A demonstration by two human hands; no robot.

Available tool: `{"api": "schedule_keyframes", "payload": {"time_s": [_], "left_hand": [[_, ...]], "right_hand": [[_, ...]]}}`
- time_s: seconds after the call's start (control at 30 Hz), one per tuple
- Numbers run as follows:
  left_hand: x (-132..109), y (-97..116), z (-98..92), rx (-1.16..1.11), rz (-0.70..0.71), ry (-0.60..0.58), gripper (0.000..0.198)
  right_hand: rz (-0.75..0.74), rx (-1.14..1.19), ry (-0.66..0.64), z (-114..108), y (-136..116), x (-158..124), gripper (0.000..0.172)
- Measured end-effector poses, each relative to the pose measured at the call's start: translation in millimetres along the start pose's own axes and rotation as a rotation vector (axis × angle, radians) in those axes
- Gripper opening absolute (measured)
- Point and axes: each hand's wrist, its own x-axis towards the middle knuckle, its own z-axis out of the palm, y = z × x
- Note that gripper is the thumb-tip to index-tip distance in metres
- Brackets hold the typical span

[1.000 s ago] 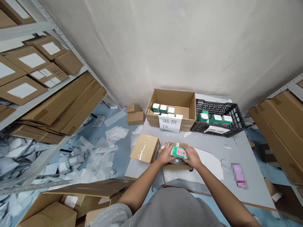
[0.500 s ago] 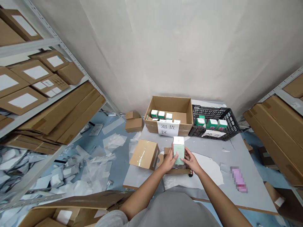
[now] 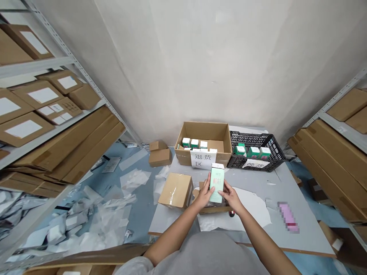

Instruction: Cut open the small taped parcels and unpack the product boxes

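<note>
Both my hands hold a pale green and white product carton (image 3: 216, 183) upright between them, its narrow printed side facing me. My left hand (image 3: 205, 193) grips its left side and my right hand (image 3: 231, 198) its right side. Just below them sits an open small cardboard box (image 3: 215, 209) with dark plastic wrapping inside, partly hidden by my hands. A taped cardboard box (image 3: 175, 190) stands to the left of my left hand. A small dark and red item (image 3: 231, 213) lies near my right hand.
On the grey table (image 3: 172, 221) are a white paper sheet (image 3: 252, 206), a blurred pink object (image 3: 288, 217), an open carton (image 3: 202, 143) of boxed products and a black plastic crate (image 3: 255, 151). Shelves of cartons (image 3: 57, 126) flank the table; loose packaging covers the floor (image 3: 86, 217).
The carton has gone from lying flat to standing upright and has turned, showing a different side. My hands have stayed on it. The whole view has shifted slightly as my head moved.
</note>
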Motion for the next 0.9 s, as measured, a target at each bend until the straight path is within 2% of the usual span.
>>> {"api": "schedule_keyframes", "payload": {"time_s": [0.13, 0.27, 0.33, 0.4, 0.53, 0.6, 0.7, 0.77, 0.9], "left_hand": [[4, -1, 7.7, -0.119, -0.015, 0.084, 0.082], [4, 5, 26.5, -0.042, -0.100, 0.305, 0.080], [5, 11, 35.6, 0.038, -0.158, 0.404, 0.074], [6, 19, 42.4, 0.052, -0.176, 0.454, 0.065], [10, 33, 48.8, -0.066, -0.103, 0.417, 0.069], [10, 38, 50.2, -0.139, -0.128, 0.343, 0.075], [9, 44, 51.8, -0.200, -0.194, 0.247, 0.078], [7, 50, 52.8, -0.233, -0.190, 0.248, 0.081], [5, 59, 53.7, -0.365, -0.151, 0.336, 0.091]], "right_hand": [[-0.029, -0.041, -0.023, -4, -2, 3, 0.080], [-0.109, -0.290, 0.015, -7, -6, 7, 0.062], [-0.100, -0.359, 0.014, -6, -9, 10, 0.064], [-0.081, -0.319, -0.008, -4, -15, 12, 0.071], [-0.036, -0.057, -0.102, -6, -29, 17, 0.077], [-0.014, 0.033, -0.131, -12, -32, 20, 0.079], [0.003, 0.028, -0.089, -23, -28, 24, 0.081], [-0.004, -0.033, -0.052, -29, -23, 27, 0.079], [-0.036, -0.103, -0.037, -31, -16, 31, 0.078]]}}
